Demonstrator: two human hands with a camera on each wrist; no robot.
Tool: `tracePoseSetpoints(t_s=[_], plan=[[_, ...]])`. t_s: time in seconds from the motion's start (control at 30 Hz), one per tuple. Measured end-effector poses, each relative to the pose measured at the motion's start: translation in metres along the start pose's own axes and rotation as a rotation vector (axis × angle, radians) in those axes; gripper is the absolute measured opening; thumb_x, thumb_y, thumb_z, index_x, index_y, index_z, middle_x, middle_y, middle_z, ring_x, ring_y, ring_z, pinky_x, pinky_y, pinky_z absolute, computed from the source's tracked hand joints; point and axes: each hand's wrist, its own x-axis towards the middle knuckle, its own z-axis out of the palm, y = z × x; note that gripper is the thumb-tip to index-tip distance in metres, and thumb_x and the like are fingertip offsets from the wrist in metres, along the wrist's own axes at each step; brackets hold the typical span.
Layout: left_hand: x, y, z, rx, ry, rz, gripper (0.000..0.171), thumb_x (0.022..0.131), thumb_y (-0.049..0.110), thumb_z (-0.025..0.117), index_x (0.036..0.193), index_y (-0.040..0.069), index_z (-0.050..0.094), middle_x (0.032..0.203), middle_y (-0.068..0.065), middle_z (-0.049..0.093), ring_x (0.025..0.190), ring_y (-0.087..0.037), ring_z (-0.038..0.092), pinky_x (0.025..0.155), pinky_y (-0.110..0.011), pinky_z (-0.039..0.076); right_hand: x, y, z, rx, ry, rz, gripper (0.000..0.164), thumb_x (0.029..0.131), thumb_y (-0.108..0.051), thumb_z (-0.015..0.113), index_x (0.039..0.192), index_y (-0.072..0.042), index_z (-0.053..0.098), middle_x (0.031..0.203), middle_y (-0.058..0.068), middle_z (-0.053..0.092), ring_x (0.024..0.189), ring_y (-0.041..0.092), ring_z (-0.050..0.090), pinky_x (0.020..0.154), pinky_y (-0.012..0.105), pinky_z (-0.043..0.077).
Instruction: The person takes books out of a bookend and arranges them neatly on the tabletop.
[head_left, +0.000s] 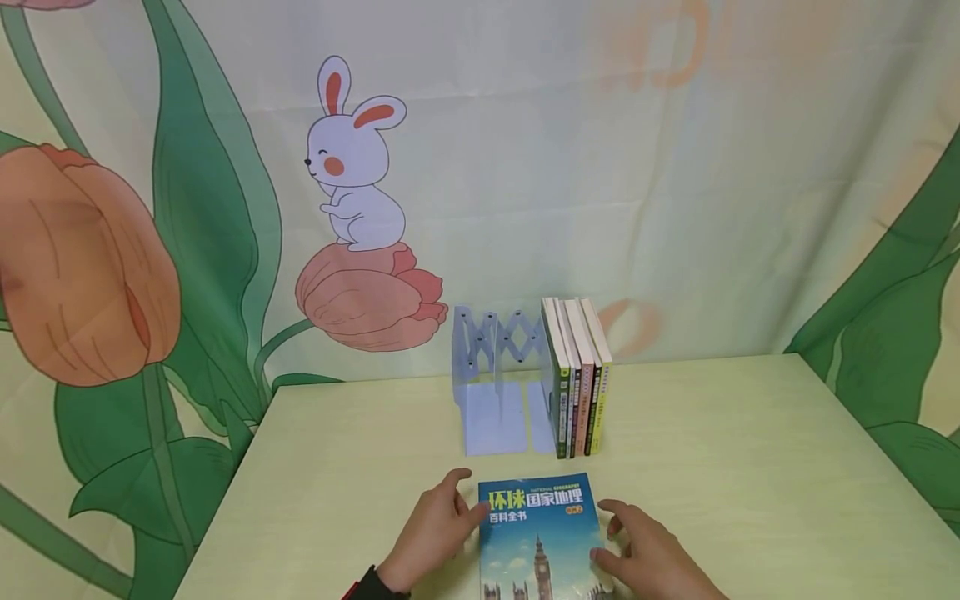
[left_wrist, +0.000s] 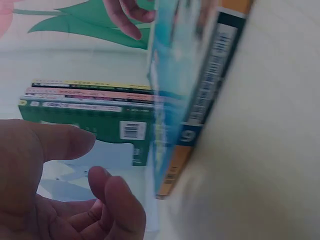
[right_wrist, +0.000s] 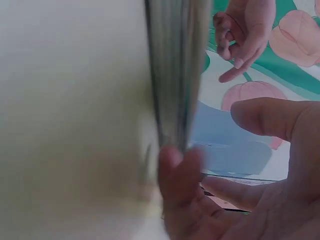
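A thick book [head_left: 540, 533] with a blue cover and a clock tower on it lies flat at the front of the table. Beside its left edge is my left hand [head_left: 438, 521], thumb tip close to the cover and fingers loosely bent. In the left wrist view, the thumb and fingers [left_wrist: 125, 205] stand apart from the book's spine [left_wrist: 207, 85]. At the right edge, my right hand [head_left: 645, 550] has its thumb over the cover's border. The right wrist view shows blurred fingertips [right_wrist: 180, 170] by the page edges [right_wrist: 175, 65]; whether they touch is unclear.
Behind the book stands a pale blue expandable bookend rack [head_left: 495, 417]. Several upright books [head_left: 581, 400] fill its right end, spines facing me. The table [head_left: 750, 467] meets a printed cloth backdrop [head_left: 712, 208] with a rabbit and tulips.
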Motion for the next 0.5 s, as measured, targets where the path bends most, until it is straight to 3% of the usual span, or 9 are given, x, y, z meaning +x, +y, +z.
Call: tracePoseSetpoints(t_s=[0.17, 0.33, 0.5], plan=[[-0.002, 0.017, -0.008, 0.049, 0.048, 0.053, 0.058, 0.093, 0.034, 0.063, 0.139, 0.001, 0.048, 0.071, 0.003, 0.056, 0.051, -0.010, 0.045, 0.052, -0.024, 0.035, -0.008, -0.012, -0.007, -0.105, 0.087, -0.006, 0.075, 0.079, -0.049, 0.077, 0.142, -0.021, 0.048, 0.130, 0.004, 0.059, 0.104, 0.023, 0.062, 0.085, 0.048, 0.054], [-0.004, 0.029, -0.010, 0.041, 0.057, 0.079, 0.053, 0.095, 0.033, 0.062, 0.138, 0.005, 0.050, 0.074, 0.003, 0.057, 0.054, -0.010, 0.048, 0.052, -0.024, 0.037, -0.018, -0.019, -0.012, -0.155, 0.159, -0.087, 0.079, 0.082, -0.054, 0.072, 0.148, -0.025, 0.041, 0.152, 0.006, 0.044, 0.136, 0.033, 0.046, 0.102, 0.061, 0.042], [-0.003, 0.038, -0.010, 0.020, 0.062, 0.091, 0.050, 0.098, 0.037, 0.058, 0.140, 0.011, 0.049, 0.080, 0.003, 0.058, 0.055, -0.011, 0.050, 0.052, -0.025, 0.039, -0.025, -0.023, -0.017, -0.167, 0.209, -0.188, 0.080, 0.084, -0.055, 0.069, 0.152, -0.026, 0.037, 0.158, 0.007, 0.035, 0.143, 0.033, 0.037, 0.105, 0.062, 0.039]])
